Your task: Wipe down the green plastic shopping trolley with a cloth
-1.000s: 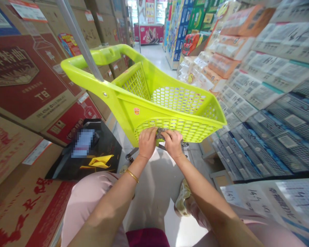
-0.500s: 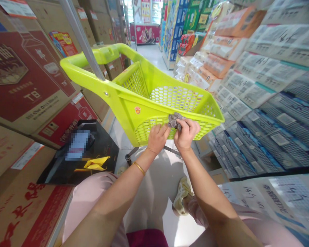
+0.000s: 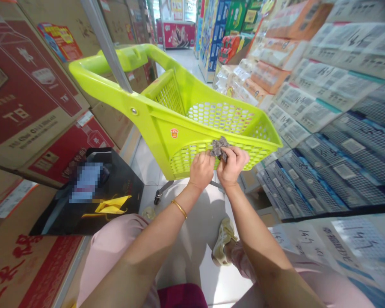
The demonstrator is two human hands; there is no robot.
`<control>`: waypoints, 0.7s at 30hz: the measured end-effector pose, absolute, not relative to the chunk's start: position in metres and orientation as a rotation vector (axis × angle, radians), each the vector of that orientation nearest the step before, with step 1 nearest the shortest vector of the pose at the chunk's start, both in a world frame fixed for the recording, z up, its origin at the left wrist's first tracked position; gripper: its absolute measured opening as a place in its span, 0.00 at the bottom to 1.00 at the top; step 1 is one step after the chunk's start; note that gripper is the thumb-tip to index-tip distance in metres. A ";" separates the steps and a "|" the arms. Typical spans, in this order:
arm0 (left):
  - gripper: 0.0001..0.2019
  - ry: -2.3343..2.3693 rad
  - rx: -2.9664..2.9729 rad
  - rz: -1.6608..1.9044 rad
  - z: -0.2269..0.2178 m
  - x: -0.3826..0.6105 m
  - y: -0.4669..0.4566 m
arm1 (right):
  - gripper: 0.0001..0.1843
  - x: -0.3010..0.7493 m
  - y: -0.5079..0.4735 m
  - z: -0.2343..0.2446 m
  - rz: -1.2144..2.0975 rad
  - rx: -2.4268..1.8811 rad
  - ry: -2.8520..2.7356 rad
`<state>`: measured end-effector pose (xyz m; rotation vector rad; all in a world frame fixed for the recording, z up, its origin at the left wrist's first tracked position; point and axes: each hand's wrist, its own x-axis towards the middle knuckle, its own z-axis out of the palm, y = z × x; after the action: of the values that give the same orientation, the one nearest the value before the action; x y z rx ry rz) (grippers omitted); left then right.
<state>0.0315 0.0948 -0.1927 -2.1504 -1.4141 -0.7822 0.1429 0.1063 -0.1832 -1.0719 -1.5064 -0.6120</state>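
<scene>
A yellow-green plastic shopping cart (image 3: 157, 141) stands in front of me, its latticed side turned towards my hands. In my right hand (image 3: 233, 166) a crumpled grey cloth (image 3: 219, 147) is pinched and pressed against the lattice, just below the upper rim. Close beside it on the left, my left hand (image 3: 202, 170) is closed with curled fingers against the same side. Its fingertips are at the cloth's edge, and what they grip is hidden. A small orange sticker (image 3: 174, 133) is on the cart's side panel.
Cardboard cartons (image 3: 25, 85) are stacked on the left, with a black box (image 3: 122, 184) bearing a phone (image 3: 86, 182) and yellow paper (image 3: 113, 204) before them. Packaged goods (image 3: 340, 81) fill the right side. A grey metal pole (image 3: 107, 45) crosses before the cart handle. A caster (image 3: 158, 196) touches the floor.
My left hand has shifted slightly right, closer to my right hand, and its fingers are more curled. The cloth stays in my right hand at nearly the same spot. The view has turned slightly.
</scene>
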 end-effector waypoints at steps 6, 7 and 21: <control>0.10 -1.390 -2.150 -0.884 -0.192 0.024 0.093 | 0.13 0.147 0.110 -0.193 -0.658 -1.119 -1.605; 0.10 -1.389 -2.132 -0.901 -0.192 0.022 0.092 | 0.13 0.146 0.109 -0.194 -0.669 -1.121 -1.629; 0.12 -1.505 -2.045 -1.028 -0.191 -0.002 0.081 | 0.16 0.121 0.098 -0.193 -0.670 -1.120 -1.714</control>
<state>-0.0016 0.0814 -0.1912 -2.0448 -1.5053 -1.0279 0.1215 0.0980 -0.1928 -1.1196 -1.7140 -0.6701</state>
